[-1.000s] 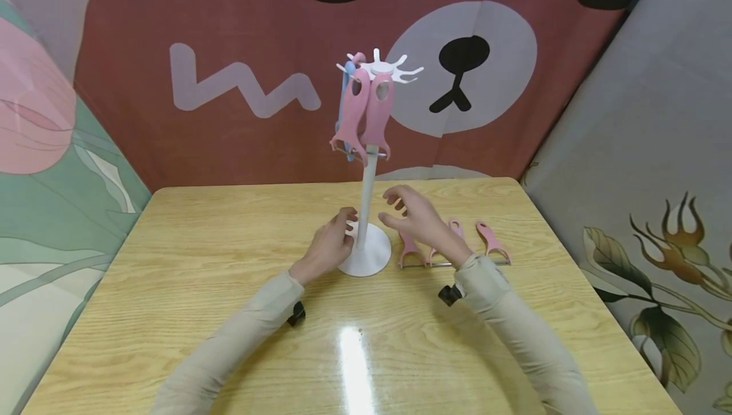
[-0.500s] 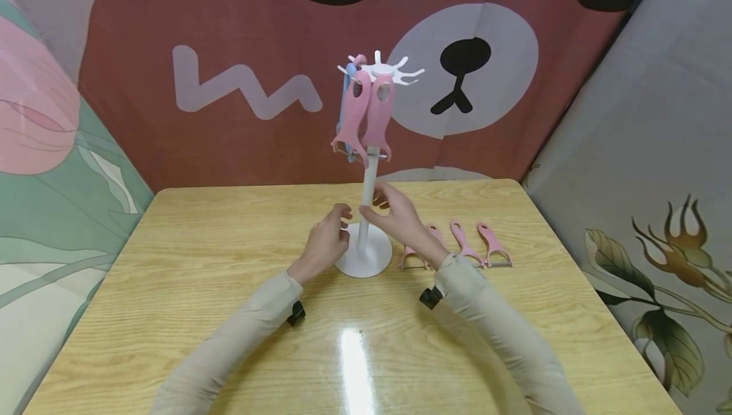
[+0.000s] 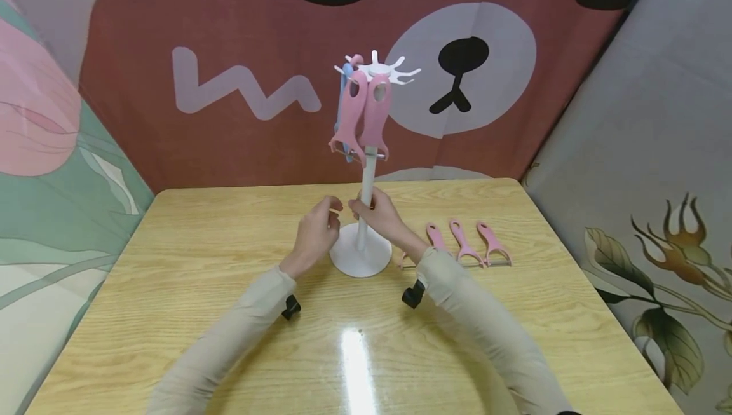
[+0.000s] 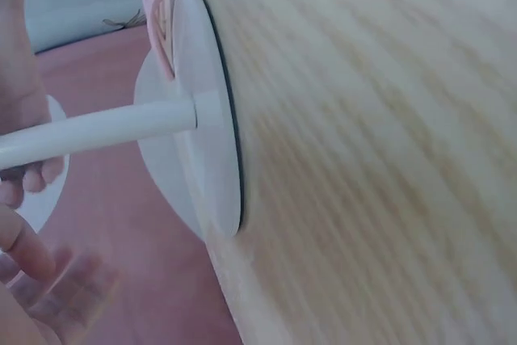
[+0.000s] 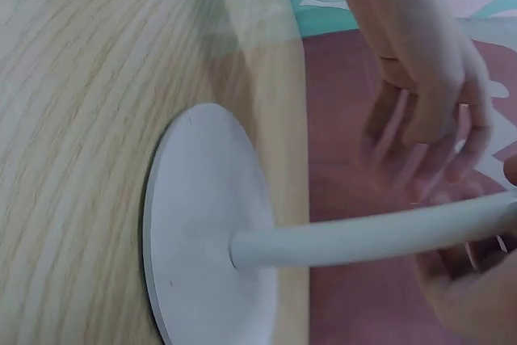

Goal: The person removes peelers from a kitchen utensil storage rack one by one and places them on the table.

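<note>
White stand (image 3: 368,176), one unit, stands upright on a light wood-grain table (image 3: 189,237); it comprises a round flat base (image 3: 357,264), a slim straight pole and a crown of radiating hooks (image 3: 380,70). The pole lies within the grip of the right hand (image 3: 379,213): thumb and fingers curl round it, above the base. The left hand (image 3: 316,231) is positioned beside the pole, apart from it, with fingers loosely bent and holding nothing.

Hanging from the crown: two pink Y-shaped peelers (image 3: 374,116) at the front, one light-blue peeler (image 3: 346,72) on the left, and one pink loop (image 3: 357,59) behind, its remainder hidden. All hang above both hands.

Lying on the table, right of the base: four pink peelers (image 3: 434,236) in a row, handles pointing away from the person; the one nearest the base is mostly hidden by the right arm. Two pale sleeves (image 3: 474,300) cover the arms.
</note>
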Demonstrator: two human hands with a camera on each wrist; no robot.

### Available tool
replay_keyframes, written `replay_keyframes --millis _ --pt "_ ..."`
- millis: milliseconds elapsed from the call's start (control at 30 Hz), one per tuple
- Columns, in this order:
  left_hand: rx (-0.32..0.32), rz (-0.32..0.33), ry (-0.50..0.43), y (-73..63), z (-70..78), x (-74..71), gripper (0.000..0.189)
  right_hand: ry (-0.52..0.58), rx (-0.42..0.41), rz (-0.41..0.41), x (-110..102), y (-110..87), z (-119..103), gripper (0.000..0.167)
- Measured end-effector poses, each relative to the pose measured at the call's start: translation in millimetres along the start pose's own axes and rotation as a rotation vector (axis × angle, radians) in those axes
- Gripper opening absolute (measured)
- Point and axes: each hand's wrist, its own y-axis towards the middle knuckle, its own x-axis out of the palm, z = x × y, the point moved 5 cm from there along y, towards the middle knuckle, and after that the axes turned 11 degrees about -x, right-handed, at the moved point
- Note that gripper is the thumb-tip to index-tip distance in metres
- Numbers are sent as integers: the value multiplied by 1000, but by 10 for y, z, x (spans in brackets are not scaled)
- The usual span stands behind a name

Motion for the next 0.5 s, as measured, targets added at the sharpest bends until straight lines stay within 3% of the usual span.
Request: replay_keyframes --millis 133,267,367,500 --pt "19 7 -22 14 -11 -43 26 126 33 26 95 5 73 34" --pt "17 29 -23 31 -36 -94 25 97 35 75 123 -6 126 50" --pt "12 57 -25 51 -36 -150 24 164 44 119 152 -12 145 50" --pt "23 81 -35 93 18 -234 21 274 15 185 196 -30 7 44"
